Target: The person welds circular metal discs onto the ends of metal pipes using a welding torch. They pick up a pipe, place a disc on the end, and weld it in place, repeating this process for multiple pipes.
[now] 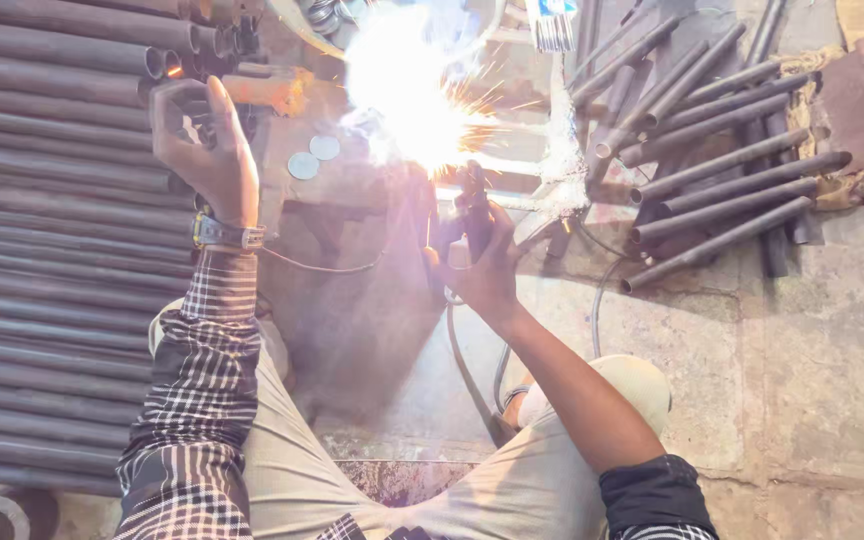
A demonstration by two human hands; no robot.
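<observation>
Knees (512, 490) in pale trousers fill the near edge, checked sleeves (197, 400) rising from them. Right hand (482, 265) is clamped around a dark welding holder (474, 215), its tip lost in a white blaze of sparks (417, 95) just above. A cable (467, 370) trails down from that hand. Left hand (202, 150), watch (227, 235) on the wrist, is raised with fingers curled on a dark shield (177, 105), well apart from the right. Two metal discs (314, 156) lie beside the glare. Long pipes (42, 250) stack left; shorter rods (722, 170) lie right on the concrete floor (812, 360).
</observation>
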